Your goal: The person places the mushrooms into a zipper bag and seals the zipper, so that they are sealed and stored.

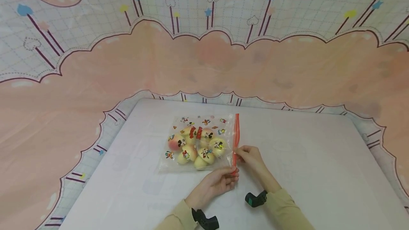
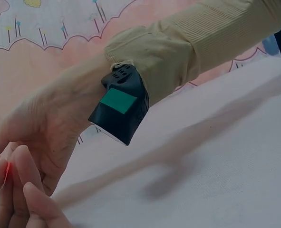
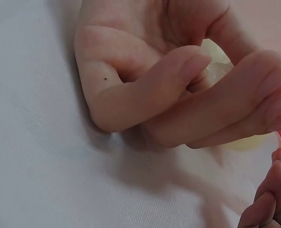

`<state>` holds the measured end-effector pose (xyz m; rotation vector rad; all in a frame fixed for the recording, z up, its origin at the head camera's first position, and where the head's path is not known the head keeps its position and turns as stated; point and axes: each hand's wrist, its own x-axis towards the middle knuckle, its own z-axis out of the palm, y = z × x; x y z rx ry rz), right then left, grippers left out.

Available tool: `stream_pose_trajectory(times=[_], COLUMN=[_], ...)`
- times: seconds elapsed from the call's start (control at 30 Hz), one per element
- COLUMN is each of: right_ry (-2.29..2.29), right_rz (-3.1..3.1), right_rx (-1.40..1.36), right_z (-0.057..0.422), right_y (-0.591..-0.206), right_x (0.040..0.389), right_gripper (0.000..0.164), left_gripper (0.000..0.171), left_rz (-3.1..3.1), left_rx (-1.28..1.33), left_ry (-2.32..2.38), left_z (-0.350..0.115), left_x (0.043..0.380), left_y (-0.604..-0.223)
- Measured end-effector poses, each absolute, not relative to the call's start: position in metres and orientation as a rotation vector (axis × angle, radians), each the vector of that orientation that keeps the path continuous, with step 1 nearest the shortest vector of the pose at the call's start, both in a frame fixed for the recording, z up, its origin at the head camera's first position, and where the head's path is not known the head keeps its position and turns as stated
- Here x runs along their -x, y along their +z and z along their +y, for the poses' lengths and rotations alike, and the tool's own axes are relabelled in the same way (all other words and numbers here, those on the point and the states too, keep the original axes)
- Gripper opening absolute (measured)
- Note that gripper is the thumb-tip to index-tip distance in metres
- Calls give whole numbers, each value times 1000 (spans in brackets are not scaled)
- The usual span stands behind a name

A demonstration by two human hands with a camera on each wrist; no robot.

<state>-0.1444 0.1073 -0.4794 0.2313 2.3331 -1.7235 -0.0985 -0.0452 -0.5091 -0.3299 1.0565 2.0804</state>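
Observation:
A clear zip bag (image 1: 198, 119) printed with cartoon figures lies on the table, its red zip edge (image 1: 236, 127) on the right. Several yellow and pink peach-like fruits (image 1: 200, 162) are inside it. My left hand (image 1: 215, 184) pinches the near end of the red edge between thumb and finger; in the left wrist view a red sliver (image 2: 7, 172) shows between the fingertips. Farther up the same edge, my right hand (image 1: 250, 156) pinches it with thumb and forefinger. In the right wrist view the other fingers (image 3: 130, 102) of that hand are curled, and its pinch is hidden.
The white table (image 1: 313, 159) reaches out on both sides of the bag. Behind it hangs a peach-coloured cloth (image 1: 198, 66) with a candle pattern. Black wrist cameras (image 1: 255, 199) sit at both sleeve cuffs.

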Motion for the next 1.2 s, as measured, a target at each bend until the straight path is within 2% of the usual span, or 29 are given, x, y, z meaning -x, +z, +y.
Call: stream_pose_trajectory(times=[0.8, 1.2], right_ry=[-1660, -1623], right_rz=[2365, 2354], right_rx=[-321, -172], right_z=[105, 107], right_y=[-480, -479], right_x=[137, 138], right_gripper=[23, 23], left_gripper=[21, 18], left_rz=[1056, 1044], left_rx=[287, 306], left_ry=[2057, 2067], left_z=[-47, -47], left_x=[99, 99], left_y=[-509, -508])
